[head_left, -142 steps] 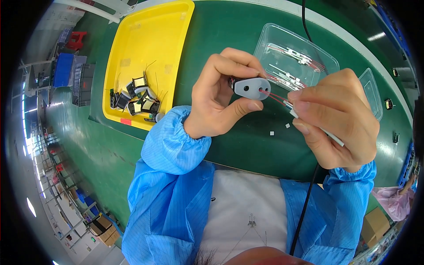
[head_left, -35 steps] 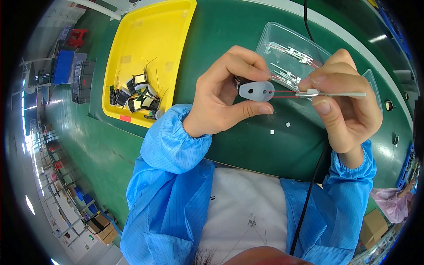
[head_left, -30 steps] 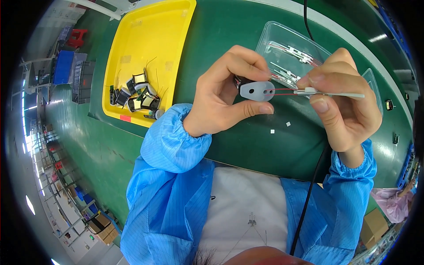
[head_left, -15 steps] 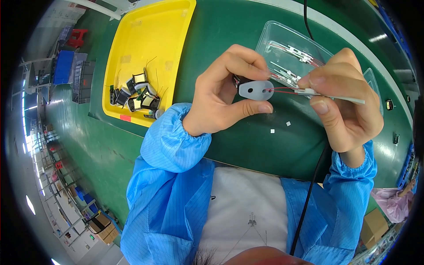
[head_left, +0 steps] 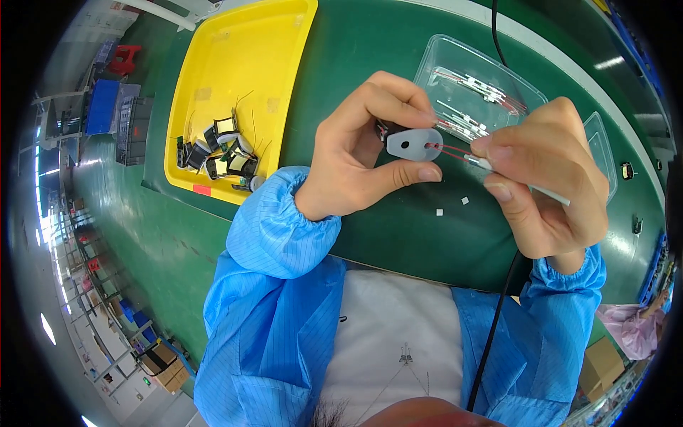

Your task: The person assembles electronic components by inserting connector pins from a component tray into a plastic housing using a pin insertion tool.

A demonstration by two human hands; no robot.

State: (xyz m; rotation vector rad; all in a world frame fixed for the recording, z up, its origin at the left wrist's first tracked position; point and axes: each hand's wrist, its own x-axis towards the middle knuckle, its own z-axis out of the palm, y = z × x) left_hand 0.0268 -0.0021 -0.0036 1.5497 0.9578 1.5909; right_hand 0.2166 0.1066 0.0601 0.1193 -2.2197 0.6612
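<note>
Threading red leads through a grey plate above the green worktop (head_left: 398,235).

The left hand (head_left: 366,153) pinches the grey teardrop plate (head_left: 413,144); the right hand (head_left: 544,181) grips the white-sleeved lead (head_left: 491,165), its red wires (head_left: 449,150) entering one hole. Best to hold the plate steady and feed straight.

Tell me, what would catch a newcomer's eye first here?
Probably the two bare hands raised in the middle: the left hand pinches a small grey teardrop-shaped plate, while the right hand holds a thin red-wired part with a white sleeve at one of its holes. Next, the bright yellow tray at upper left on the green table, holding a cluster of small wound coils.
</note>
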